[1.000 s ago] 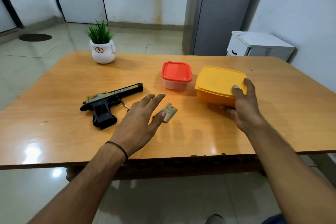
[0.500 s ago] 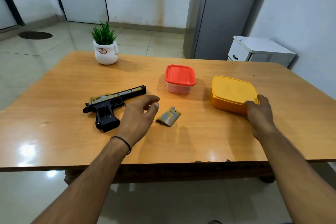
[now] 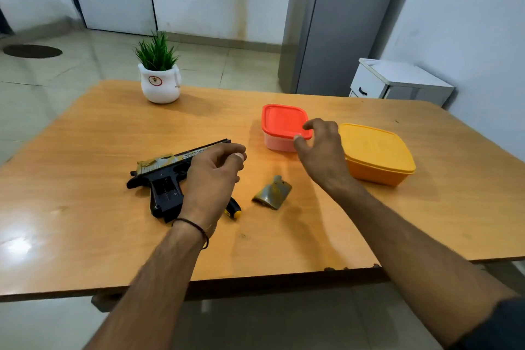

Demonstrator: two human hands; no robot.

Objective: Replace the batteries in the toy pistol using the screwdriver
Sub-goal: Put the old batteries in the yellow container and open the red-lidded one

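Right hand (image 3: 321, 150) moved off yellow box (image 3: 377, 150), now half-open, thumb touching red box (image 3: 281, 122); left hand (image 3: 210, 176) loosely curled, empty, above pistol (image 3: 164, 179).

We see the counter (image 3: 85, 179) as glossy wood laminate; red tub (image 3: 284, 122) and yellow tub (image 3: 375, 150) smooth plastic; toy pistol (image 3: 164, 185) matt black plastic; pot (image 3: 160, 88) glazed white ceramic.

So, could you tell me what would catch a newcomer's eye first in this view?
Probably the black-and-gold toy pistol lying left of centre on the wooden table, its grip open, with the left hand curled just above it. Next, the bright red-lidded box and yellow box side by side to the right, the right hand at the red lid's near corner. The detached grip cover lies between the hands.
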